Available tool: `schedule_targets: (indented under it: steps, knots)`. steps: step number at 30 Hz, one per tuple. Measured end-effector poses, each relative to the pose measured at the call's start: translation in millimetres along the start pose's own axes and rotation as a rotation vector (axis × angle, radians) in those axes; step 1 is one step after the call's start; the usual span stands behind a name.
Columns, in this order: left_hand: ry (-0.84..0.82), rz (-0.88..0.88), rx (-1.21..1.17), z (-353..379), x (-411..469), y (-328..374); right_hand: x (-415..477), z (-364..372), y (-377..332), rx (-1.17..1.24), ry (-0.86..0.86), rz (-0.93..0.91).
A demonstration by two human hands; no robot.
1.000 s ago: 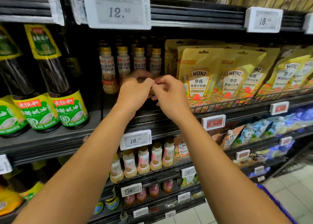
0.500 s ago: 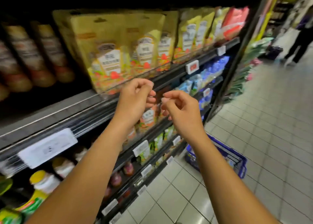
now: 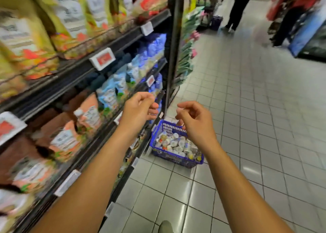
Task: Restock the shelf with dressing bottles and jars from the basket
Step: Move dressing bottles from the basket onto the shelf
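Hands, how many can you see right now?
2. The left hand is in front of the shelf, the right hand above the blue basket on the floor; both hold nothing. The blurred shoppers farther off may have hands hidden.

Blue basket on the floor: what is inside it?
Many small bottles and jars fill the blue basket, caps showing. Whatever lies beneath them is covered.
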State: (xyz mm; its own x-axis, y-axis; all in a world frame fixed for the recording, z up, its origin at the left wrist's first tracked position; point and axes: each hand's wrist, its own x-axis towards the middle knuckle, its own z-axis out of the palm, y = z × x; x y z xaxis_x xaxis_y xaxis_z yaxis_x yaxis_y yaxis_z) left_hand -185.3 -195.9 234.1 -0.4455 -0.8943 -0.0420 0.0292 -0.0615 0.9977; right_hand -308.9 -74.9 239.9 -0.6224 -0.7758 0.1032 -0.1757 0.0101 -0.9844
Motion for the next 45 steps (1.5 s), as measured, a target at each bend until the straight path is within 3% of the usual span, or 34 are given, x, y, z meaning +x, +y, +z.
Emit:
schedule_targets:
  steps: [10, 23, 35, 45]
  knots:
    - [-0.079, -0.090, -0.027, 82.3, 73.6, -30.6, 61.1, -79.1, 48.6, -0.022, 0.129, 0.133]
    - [-0.218, -0.249, 0.025, 122.9, 180.4, -108.2, 151.1, -88.8, 131.7, -0.069, 0.227, 0.277]
    - [-0.239, -0.539, 0.119, 117.2, 307.2, -219.3, 257.4, -51.5, 245.3, -0.052, 0.313, 0.553]
    - [-0.165, -0.784, 0.368, 107.7, 346.7, -370.7, 269.4, -69.0, 392.1, -0.121, 0.320, 0.803]
